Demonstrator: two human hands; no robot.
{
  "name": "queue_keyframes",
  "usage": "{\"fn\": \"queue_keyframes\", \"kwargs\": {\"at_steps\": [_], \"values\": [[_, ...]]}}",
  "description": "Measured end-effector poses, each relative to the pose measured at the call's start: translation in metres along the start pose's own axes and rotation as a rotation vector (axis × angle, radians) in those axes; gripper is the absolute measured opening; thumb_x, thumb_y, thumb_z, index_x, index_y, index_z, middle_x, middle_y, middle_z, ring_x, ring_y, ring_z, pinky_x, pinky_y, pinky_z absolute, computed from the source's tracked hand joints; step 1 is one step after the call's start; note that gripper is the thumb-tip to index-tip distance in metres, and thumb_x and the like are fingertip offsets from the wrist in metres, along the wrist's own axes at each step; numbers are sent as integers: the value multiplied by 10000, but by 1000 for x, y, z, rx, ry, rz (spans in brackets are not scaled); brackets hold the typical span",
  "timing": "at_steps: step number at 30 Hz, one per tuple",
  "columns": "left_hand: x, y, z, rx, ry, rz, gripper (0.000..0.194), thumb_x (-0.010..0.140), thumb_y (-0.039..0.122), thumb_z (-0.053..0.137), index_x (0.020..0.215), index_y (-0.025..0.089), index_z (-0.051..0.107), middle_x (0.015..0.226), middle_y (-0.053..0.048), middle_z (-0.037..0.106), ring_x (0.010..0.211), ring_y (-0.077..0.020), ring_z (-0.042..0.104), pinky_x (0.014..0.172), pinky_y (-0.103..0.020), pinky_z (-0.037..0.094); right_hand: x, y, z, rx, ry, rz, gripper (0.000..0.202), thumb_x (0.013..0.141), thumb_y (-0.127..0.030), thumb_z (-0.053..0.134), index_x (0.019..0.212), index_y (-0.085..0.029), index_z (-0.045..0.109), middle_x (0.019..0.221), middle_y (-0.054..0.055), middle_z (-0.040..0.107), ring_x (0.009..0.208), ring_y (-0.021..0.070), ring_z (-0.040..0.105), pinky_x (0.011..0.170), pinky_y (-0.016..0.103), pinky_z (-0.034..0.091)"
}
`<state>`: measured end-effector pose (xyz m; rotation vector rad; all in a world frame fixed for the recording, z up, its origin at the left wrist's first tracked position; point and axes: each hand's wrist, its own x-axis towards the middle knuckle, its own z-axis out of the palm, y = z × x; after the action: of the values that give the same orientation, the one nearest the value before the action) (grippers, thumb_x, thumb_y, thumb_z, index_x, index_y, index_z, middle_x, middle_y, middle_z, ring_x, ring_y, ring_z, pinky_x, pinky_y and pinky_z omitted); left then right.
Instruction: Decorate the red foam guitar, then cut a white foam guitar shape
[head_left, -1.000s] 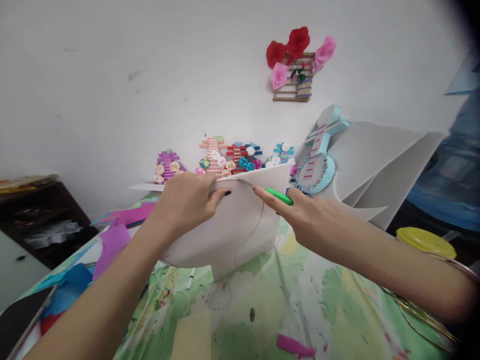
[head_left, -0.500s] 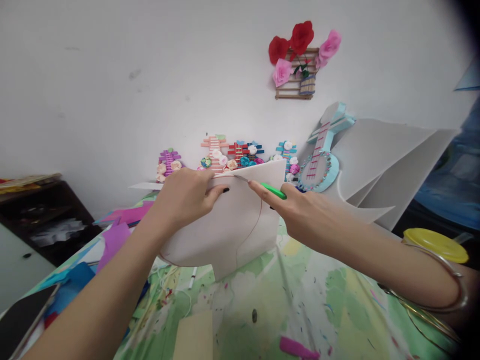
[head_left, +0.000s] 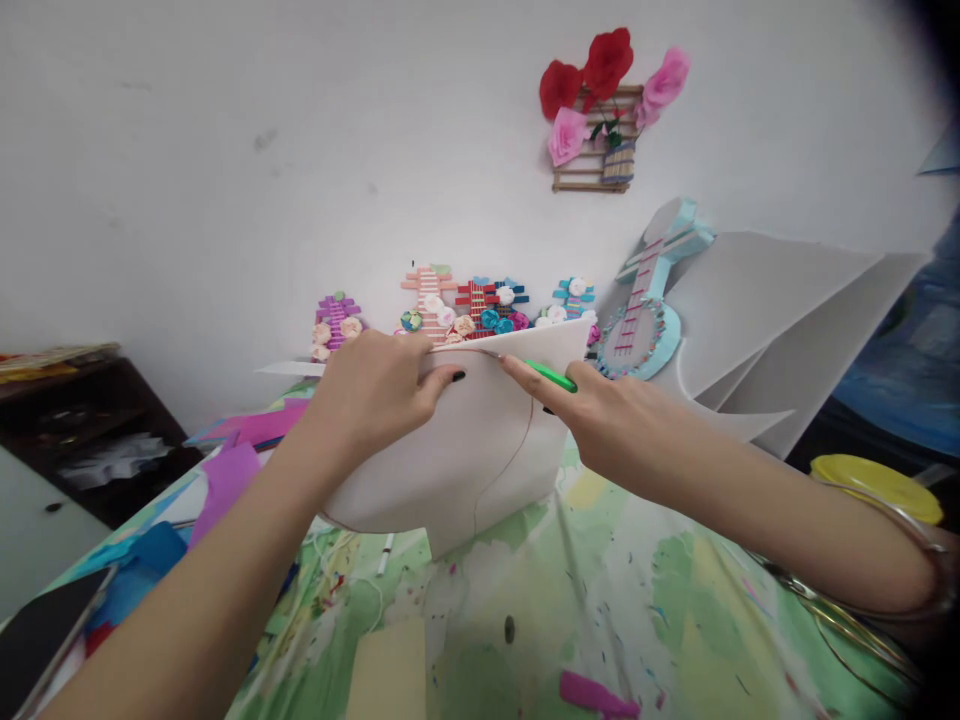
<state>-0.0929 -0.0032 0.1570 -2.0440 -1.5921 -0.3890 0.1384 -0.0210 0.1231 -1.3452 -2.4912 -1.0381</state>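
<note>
A white foam board (head_left: 427, 450) stands upright on the table, its lower left side rounded, with a curved line drawn down its face. My left hand (head_left: 382, 390) pinches the board's top edge, thumb on the near face and fingers over the far side. In my right hand (head_left: 592, 400) is a craft knife with a green handle (head_left: 551, 375). Its thin blade meets the board near the top edge, just right of my left thumb, close to the drawn line. My right index finger stretches along the knife toward the blade.
Small decorated guitar crafts (head_left: 427, 305) line the wall behind the board. A larger light-blue guitar craft (head_left: 660, 330) leans against white foam sheets (head_left: 795, 320) at right. A yellow lid (head_left: 874, 485) lies by my right forearm. Purple paper (head_left: 225, 485), a beige piece (head_left: 388, 670) and scraps cover the patterned cloth.
The knife and my right hand have moved slightly right along the board's top edge. My left hand keeps its grip, and the board has turned or shifted a little to the right.
</note>
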Motion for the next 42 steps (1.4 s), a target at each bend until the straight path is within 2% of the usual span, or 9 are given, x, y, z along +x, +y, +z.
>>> {"fn": "queue_keyframes", "kwargs": {"at_steps": [8, 17, 22, 38, 42], "values": [[-1, 1, -1, -18, -5, -3, 360, 874, 484, 376, 724, 189, 518, 617, -59, 549, 626, -221, 532, 552, -308, 261, -3, 3, 4, 70, -35, 18, 894, 749, -5, 324, 1508, -340, -11, 761, 11, 495, 439, 89, 102, 457, 263, 118], [-2, 0, 1, -14, 29, 21, 373, 869, 493, 353, 696, 197, 500, 570, -40, 515, 583, -200, 511, 561, -306, 282, -3, 7, 5, 207, -101, 38, 909, 760, -21, 340, 1492, -387, -55, 753, 7, 492, 464, 97, 249, 475, 241, 152], [-3, 0, -1, -12, 29, 32, 360, 874, 480, 348, 686, 203, 481, 575, -44, 520, 570, -205, 507, 564, -317, 296, -5, 6, 9, 259, -66, 43, 895, 758, -16, 328, 1500, -375, -22, 754, 10, 493, 485, 103, 295, 486, 237, 176], [-2, -1, 1, -25, 29, 32, 348, 863, 490, 353, 664, 214, 428, 562, -36, 497, 568, -206, 496, 568, -318, 295, -9, 8, 17, 393, -76, 38, 915, 749, 13, 351, 1508, -351, -6, 799, 25, 559, 554, 124, 444, 518, 219, 275], [-2, -1, -1, -12, 10, 19, 351, 864, 488, 341, 664, 214, 432, 570, -40, 505, 578, -208, 505, 578, -317, 301, -14, 10, 29, 360, -117, 70, 906, 753, 7, 370, 1510, -346, 18, 752, 18, 548, 556, 133, 456, 504, 215, 260]]}}
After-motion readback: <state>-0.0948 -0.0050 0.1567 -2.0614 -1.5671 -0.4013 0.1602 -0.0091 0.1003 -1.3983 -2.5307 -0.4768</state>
